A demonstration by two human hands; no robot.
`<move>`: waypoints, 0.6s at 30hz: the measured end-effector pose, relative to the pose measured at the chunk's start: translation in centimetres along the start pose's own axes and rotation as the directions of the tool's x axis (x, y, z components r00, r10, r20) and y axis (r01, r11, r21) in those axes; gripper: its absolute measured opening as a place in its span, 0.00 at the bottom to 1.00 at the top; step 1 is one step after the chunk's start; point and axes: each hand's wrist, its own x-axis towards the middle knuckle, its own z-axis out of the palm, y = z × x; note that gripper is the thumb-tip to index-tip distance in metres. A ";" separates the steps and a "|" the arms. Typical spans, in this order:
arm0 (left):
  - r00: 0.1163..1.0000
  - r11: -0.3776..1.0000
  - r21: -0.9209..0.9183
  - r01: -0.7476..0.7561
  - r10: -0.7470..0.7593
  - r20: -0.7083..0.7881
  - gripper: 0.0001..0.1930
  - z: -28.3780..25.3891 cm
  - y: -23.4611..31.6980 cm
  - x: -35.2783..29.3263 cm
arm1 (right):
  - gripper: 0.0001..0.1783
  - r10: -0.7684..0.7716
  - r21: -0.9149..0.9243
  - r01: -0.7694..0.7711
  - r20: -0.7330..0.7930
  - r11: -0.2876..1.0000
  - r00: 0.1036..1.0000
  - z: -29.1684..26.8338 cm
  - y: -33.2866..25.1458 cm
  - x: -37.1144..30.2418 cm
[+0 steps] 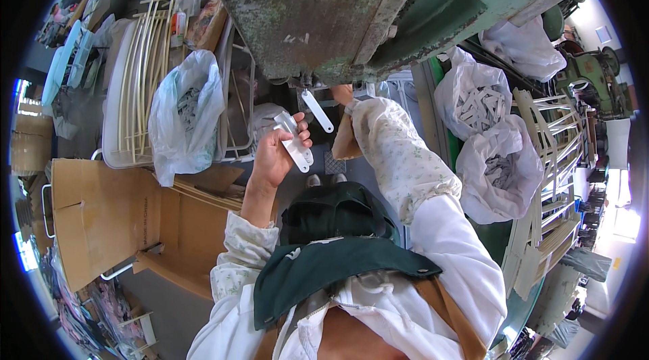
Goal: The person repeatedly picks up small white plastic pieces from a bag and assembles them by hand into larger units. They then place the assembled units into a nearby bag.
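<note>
My left hand (270, 159) is closed round a small stack of flat white metal strips (296, 149) with rounded ends and holes. Just right of it, one more such strip (318, 112) slants down from the underside of the worn green machine (307, 18), its upper end at the machine's tool. Only part of my right hand (343, 93) shows, close beside that strip under the machine's edge. The machine hides its fingers, so what they hold cannot be made out. Flowered sleeve covers wrap both forearms.
On the left, a white plastic bag (186, 113) of metal pieces stands by a rack of pale rods (150, 83), above an open cardboard box (108, 208). To the right are bags of strips (481, 100) and small metal parts (500, 171), beside stacked pale frames (551, 184).
</note>
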 end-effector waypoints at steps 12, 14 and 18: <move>0.989 0.955 0.291 -0.061 0.018 0.148 0.17 -2.2 -1.1 -1.3 | 0.06 -0.011 0.190 0.024 -0.070 0.982 0.998 -2.1 0.6 -1.0; 0.973 0.974 0.210 -0.090 0.041 0.226 0.17 -2.0 -0.9 -1.3 | 0.06 -0.031 0.349 0.059 -0.085 0.935 0.996 -3.2 0.0 -2.2; 0.996 0.986 0.143 -0.086 0.080 0.049 0.20 0.2 -0.7 -2.1 | 0.06 -0.021 0.701 0.039 -0.034 0.712 0.999 -8.5 -2.5 -6.1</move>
